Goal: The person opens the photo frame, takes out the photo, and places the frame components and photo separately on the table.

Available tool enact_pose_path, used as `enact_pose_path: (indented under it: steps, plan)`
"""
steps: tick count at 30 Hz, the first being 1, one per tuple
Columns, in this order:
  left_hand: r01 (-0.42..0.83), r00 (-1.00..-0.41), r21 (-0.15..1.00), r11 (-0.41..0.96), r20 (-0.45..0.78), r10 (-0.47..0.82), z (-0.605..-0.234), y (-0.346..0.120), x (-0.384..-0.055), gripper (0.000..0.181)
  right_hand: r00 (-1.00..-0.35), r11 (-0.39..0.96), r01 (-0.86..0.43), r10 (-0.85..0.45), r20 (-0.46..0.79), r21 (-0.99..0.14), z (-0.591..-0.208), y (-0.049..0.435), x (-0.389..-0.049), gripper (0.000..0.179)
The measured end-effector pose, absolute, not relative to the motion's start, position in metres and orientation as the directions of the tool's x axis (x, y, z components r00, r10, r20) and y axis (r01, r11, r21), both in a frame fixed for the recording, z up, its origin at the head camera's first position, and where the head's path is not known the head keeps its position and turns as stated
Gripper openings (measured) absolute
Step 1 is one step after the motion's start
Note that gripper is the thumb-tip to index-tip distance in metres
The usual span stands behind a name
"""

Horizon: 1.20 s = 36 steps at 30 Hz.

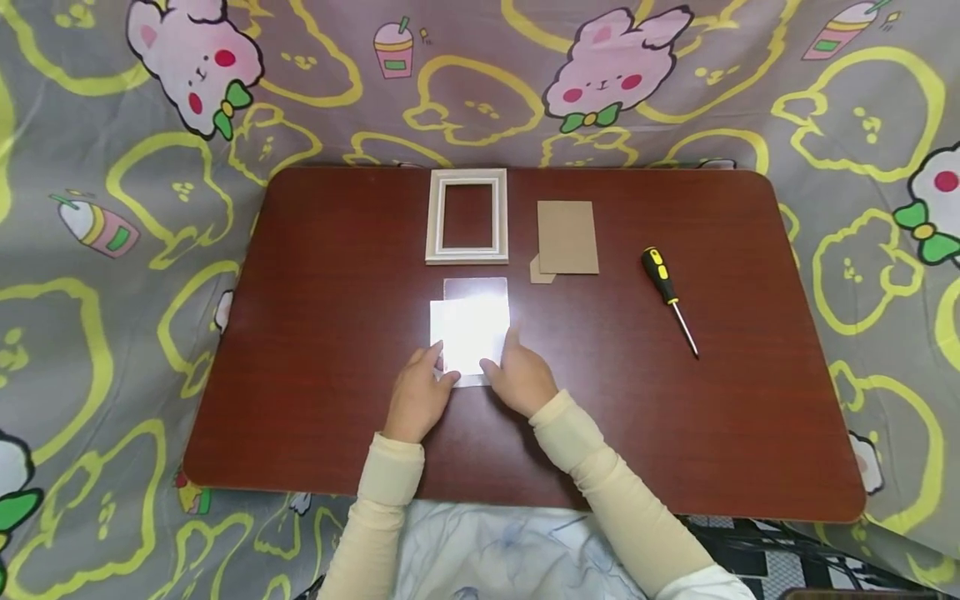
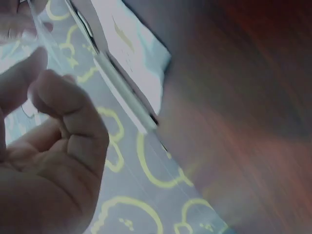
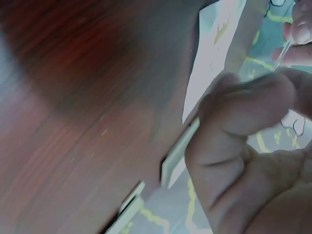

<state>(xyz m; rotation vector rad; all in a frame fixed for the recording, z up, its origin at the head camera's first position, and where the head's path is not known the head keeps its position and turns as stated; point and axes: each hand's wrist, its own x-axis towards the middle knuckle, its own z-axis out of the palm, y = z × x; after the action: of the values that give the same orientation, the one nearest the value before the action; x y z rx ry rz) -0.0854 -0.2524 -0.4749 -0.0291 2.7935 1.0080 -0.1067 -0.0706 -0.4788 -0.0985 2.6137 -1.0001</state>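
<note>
Both hands hold a clear pane (image 1: pixel 470 333) low over the table, in front of a cream picture frame (image 1: pixel 437 218). Strong glare whitens the pane in the head view. My left hand (image 1: pixel 417 394) pinches its left side, and my right hand (image 1: pixel 523 375) grips the right side. From the right wrist, the pane's thin edge (image 3: pixel 284 54) shows between the fingers. A white sheet with a yellow drawing (image 2: pixel 131 48) lies on the table beyond the left hand. In the head view, glare hides where sheet and pane overlap.
Right of the frame lies a brown backing board (image 1: pixel 568 237), partly over a smaller brown piece (image 1: pixel 542 272). A screwdriver (image 1: pixel 660 277) with a black and yellow handle lies further right. The reddish-brown table (image 1: pixel 315 333) has a patterned cloth (image 1: pixel 480 83) behind it.
</note>
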Motion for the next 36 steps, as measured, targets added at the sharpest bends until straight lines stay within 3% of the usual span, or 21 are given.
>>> enact_pose_path:
  steps: [7, 13, 17, 20, 24, 30, 36]
  plan:
    - [-0.042, -0.987, 0.664, 0.747, -0.143, 0.071, -0.48, -0.223, -0.086, 0.052, -0.948, 0.639, 0.058, -0.205, -0.242, -0.767, -0.483, -0.036, -0.1, 0.097]
    - [0.001, -0.979, 0.668, 0.745, -0.151, 0.137, -0.484, -0.2, -0.087, 0.057, -0.963, 0.685, 0.011, -0.189, -0.193, -0.728, -0.488, -0.006, -0.094, 0.103]
    - [0.048, -0.976, 0.671, 0.74, -0.125, 0.176, -0.484, -0.183, -0.089, 0.046, -0.969, 0.701, 0.018, -0.163, -0.184, -0.713, -0.489, 0.013, -0.092, 0.103]
    - [0.104, -0.972, 0.652, 0.751, -0.092, 0.215, -0.485, -0.172, -0.09, 0.028, -0.971, 0.695, 0.026, -0.154, -0.184, -0.718, -0.488, 0.026, -0.09, 0.102]
    - [0.166, -0.965, 0.625, 0.763, -0.057, 0.257, -0.49, -0.159, -0.091, 0.023, -0.974, 0.694, 0.036, -0.138, -0.182, -0.719, -0.489, 0.042, -0.089, 0.099]
    - [0.234, -0.95, 0.574, 0.785, -0.037, 0.31, -0.497, -0.142, -0.093, 0.025, -0.976, 0.711, 0.055, -0.111, -0.188, -0.701, -0.493, 0.062, -0.087, 0.093]
    - [0.274, -0.934, 0.478, 0.835, -0.073, 0.349, -0.503, -0.125, -0.095, 0.042, -0.972, 0.785, 0.077, -0.078, -0.221, -0.615, -0.496, 0.075, -0.083, 0.093]
